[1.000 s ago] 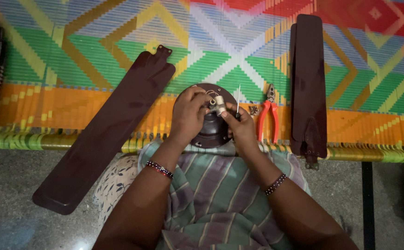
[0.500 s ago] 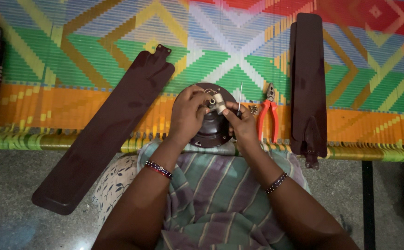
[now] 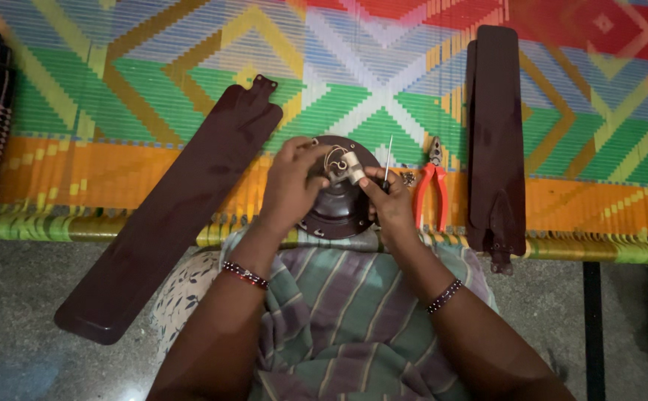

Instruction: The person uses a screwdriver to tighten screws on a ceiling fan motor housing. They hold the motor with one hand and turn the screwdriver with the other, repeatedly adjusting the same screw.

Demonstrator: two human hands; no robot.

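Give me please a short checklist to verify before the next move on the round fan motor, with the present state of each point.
1. Left hand steadies the fan motor: ok.
2. Right hand has the small white cylinder part between fingertips: ok.
3. Motor rests fully on the woven cot: not ok, it overhangs the edge above the lap.
4. Pliers close by the right hand: ok.
5. Wires at the hub connected: cannot tell.
6. Blades lie apart from the hands: ok.

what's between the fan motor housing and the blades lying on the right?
In the head view, red-handled pliers and a thin screwdriver lie on the mat between the motor housing and the right blades.
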